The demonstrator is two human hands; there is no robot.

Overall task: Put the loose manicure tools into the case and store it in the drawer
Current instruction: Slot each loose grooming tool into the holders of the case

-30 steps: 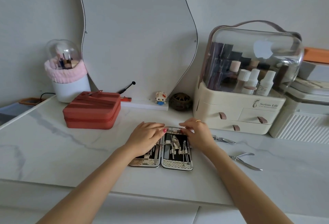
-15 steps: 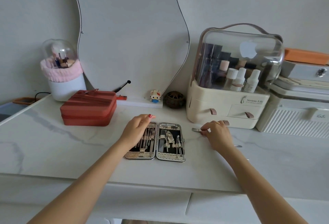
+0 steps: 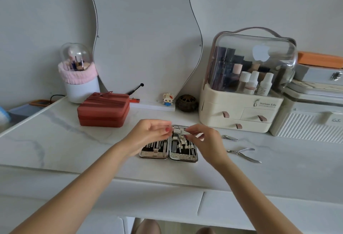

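Manicure case (image 3: pixel 168 149) lies open near counter (image 3: pixel 55 141) front edge. Both hands pinch a small metal clipper (image 3: pixel 179 131) above it: left hand (image 3: pixel 148 135), right hand (image 3: pixel 207 141). Nail clipper (image 3: pixel 229 137) and cuticle nippers (image 3: pixel 243 153) lie loose rightward.

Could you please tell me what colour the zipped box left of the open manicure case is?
The zipped box is terracotta red, seen in the head view.
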